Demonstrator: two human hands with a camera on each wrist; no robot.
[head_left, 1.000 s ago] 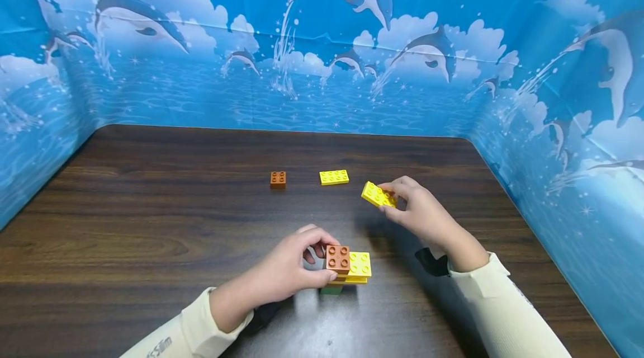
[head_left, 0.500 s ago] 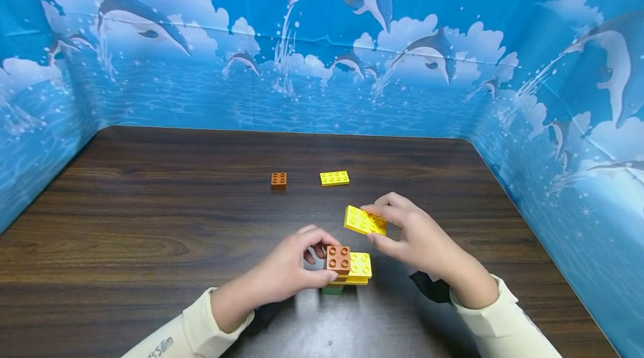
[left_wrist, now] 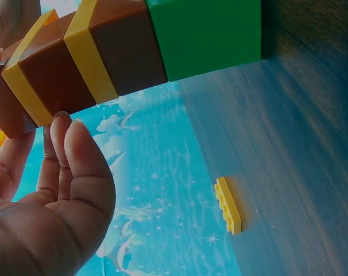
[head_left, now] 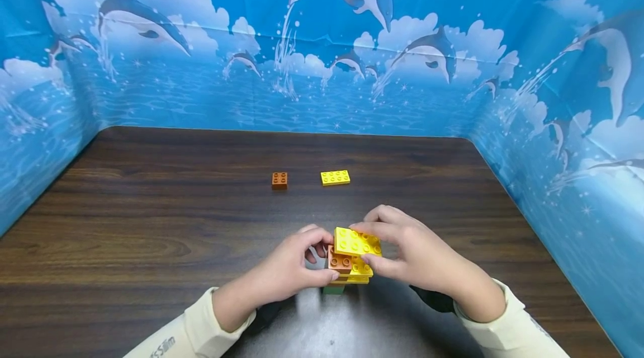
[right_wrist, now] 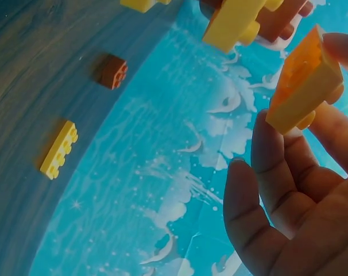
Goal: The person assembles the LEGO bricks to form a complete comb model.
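Note:
A tower of toy building bricks stands on the table, with a green block (left_wrist: 211,37) at its base and brown bricks alternating with yellow plates above. My left hand (head_left: 287,264) grips the tower's top brown brick (head_left: 339,263) between thumb and fingers. Directly above that brick, my right hand (head_left: 417,249) pinches a yellow eight-stud plate (head_left: 354,241) by its right end, studs up and slightly tilted. From the right wrist the plate's hollow underside shows, and a gap separates it from the studs below. The lower yellow plates (head_left: 358,278) jut out to the right.
Farther back on the dark wooden table (head_left: 151,224) lie a loose brown four-stud brick (head_left: 279,180) and another yellow plate (head_left: 335,178). A blue dolphin-print curtain (head_left: 322,95) surrounds the table's back and sides.
My right hand has brought the yellow plate left and toward me, from beyond the tower to over its top brown brick. My left hand has kept its grip on the tower.

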